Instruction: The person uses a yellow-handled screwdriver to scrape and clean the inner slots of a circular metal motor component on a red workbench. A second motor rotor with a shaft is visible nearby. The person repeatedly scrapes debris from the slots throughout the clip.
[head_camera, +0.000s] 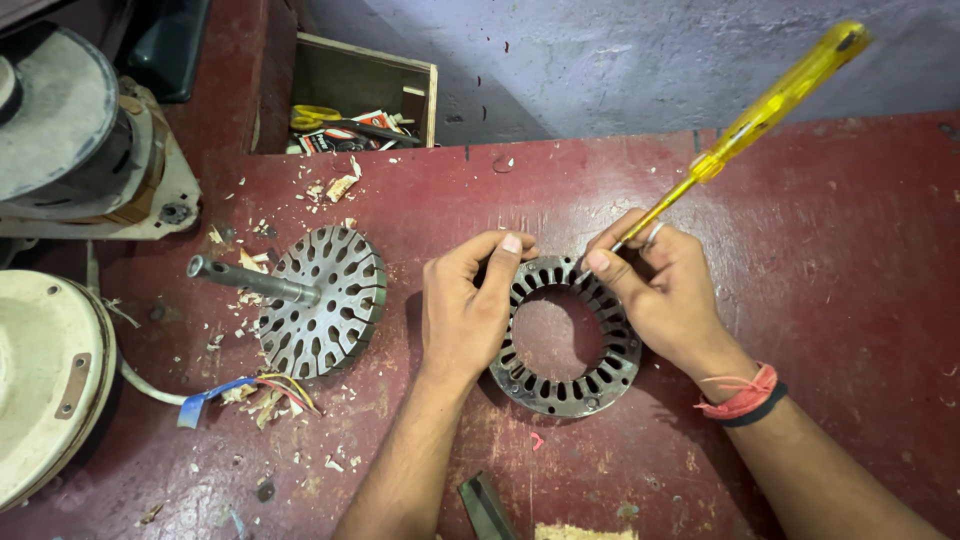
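Rotor (322, 300) left of stator ring (566, 338); box (362, 95) behind rotor.

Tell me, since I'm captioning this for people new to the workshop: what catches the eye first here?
At centre, both hands work a slotted metal stator ring lying flat on the worn red bench: the left hand grips its rim, the right hand pokes a yellow-handled screwdriver into a slot. To the left stands a slotted rotor disc with a shaft, amid wood chips.
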